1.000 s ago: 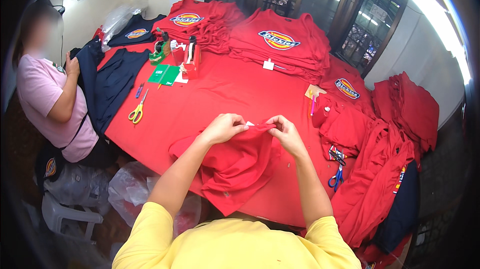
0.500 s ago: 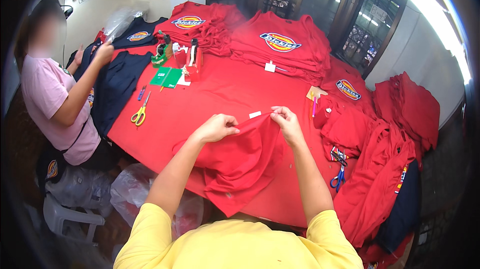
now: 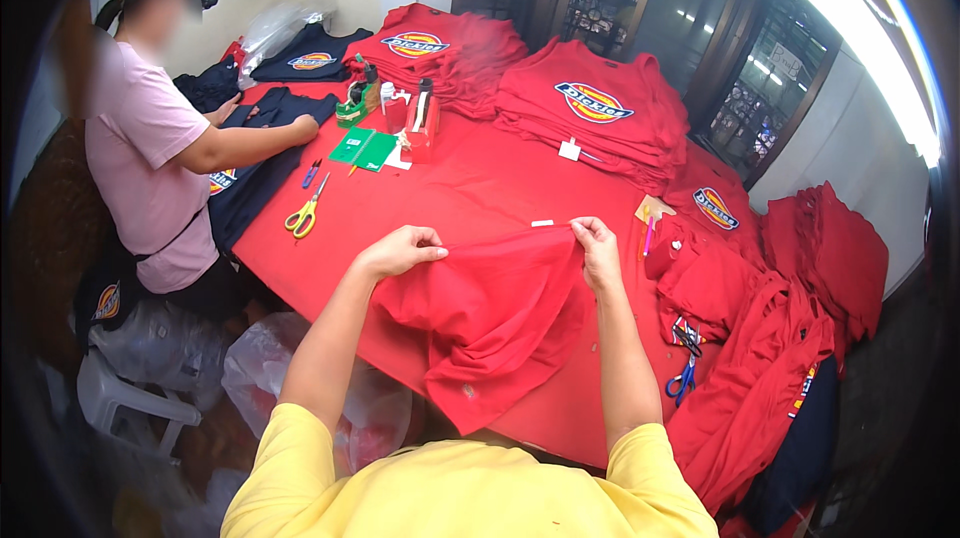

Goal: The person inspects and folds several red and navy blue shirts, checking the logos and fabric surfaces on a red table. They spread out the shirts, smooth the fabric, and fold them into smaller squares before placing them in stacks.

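A red garment (image 3: 500, 313) hangs stretched between my two hands over the near side of the red-covered table (image 3: 400, 193), its lower part drooping toward the table's front edge. My left hand (image 3: 403, 250) pinches the cloth at its upper left, fingers closed. At the upper right edge, my right hand (image 3: 597, 246) grips it between thumb and fingers. Along the top edge, near my right hand, shows a small white tag (image 3: 541, 223). Which part of the garment this edge is, I cannot tell.
Stacks of red shirts (image 3: 600, 123) line the far side; more red garments (image 3: 760, 368) lie right, beside blue scissors (image 3: 683, 378). Yellow scissors (image 3: 305, 213), a green booklet (image 3: 363, 149) and a tape dispenser (image 3: 422, 128) lie left. A co-worker (image 3: 155, 148) handles dark garments (image 3: 270, 158).
My hands have spread farther apart, drawing the garment's top edge wider. The co-worker's hands have come down onto the dark garment. The whole view has shifted slightly.
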`<state>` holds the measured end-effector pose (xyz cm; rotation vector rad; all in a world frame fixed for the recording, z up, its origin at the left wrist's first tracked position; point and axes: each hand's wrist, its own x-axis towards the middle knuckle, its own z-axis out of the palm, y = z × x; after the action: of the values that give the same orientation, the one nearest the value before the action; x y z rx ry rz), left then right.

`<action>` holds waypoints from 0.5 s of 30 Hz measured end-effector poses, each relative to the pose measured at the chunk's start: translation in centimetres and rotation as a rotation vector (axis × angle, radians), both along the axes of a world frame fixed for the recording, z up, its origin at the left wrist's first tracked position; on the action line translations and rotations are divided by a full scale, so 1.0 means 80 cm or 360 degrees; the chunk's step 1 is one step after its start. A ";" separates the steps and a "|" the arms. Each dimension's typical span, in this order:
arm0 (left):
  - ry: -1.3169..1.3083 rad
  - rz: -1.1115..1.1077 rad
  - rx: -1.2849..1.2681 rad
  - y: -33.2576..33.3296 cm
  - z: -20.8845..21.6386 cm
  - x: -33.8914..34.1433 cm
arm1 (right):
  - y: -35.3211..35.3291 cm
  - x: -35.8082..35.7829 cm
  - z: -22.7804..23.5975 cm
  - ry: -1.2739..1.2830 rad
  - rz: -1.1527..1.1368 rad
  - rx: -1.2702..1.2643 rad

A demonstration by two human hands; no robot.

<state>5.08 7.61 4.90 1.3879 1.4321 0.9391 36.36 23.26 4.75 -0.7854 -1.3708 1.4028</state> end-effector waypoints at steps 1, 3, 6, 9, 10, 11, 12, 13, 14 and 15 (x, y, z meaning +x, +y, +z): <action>-0.0102 0.0046 0.0039 -0.004 -0.004 -0.004 | -0.004 0.000 0.003 0.0075 0.0004 -0.0025; 0.0131 -0.0026 0.0009 -0.014 -0.013 -0.010 | -0.006 0.003 0.004 0.0164 -0.0013 -0.0047; 0.0300 -0.0050 -0.0026 -0.030 -0.018 -0.017 | -0.004 0.013 -0.003 0.0212 -0.0033 -0.0051; 0.0199 -0.0005 -0.0059 -0.042 -0.026 -0.034 | 0.004 0.026 -0.024 0.0133 -0.0104 -0.0001; 0.0158 0.0014 -0.0063 -0.046 -0.026 -0.038 | 0.008 0.030 -0.031 0.0162 -0.0110 -0.0026; 0.0117 0.0033 -0.0066 -0.049 -0.027 -0.042 | 0.012 0.034 -0.038 0.0191 -0.0115 -0.0050; 0.0116 0.0035 -0.0056 -0.054 -0.022 -0.042 | 0.016 0.038 -0.044 0.0219 -0.0124 -0.0072; 0.0129 0.0040 -0.0068 -0.058 -0.022 -0.043 | 0.020 0.044 -0.048 0.0214 -0.0123 -0.0082; 0.0141 0.0044 -0.0080 -0.061 -0.022 -0.043 | 0.024 0.049 -0.053 0.0209 -0.0123 -0.0092; 0.0160 0.0053 -0.0095 -0.066 -0.023 -0.047 | 0.024 0.050 -0.056 0.0211 -0.0118 -0.0106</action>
<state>1.36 2.36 3.09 1.3874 1.5506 0.8511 40.35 25.18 0.24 -0.7652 -1.1874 1.4225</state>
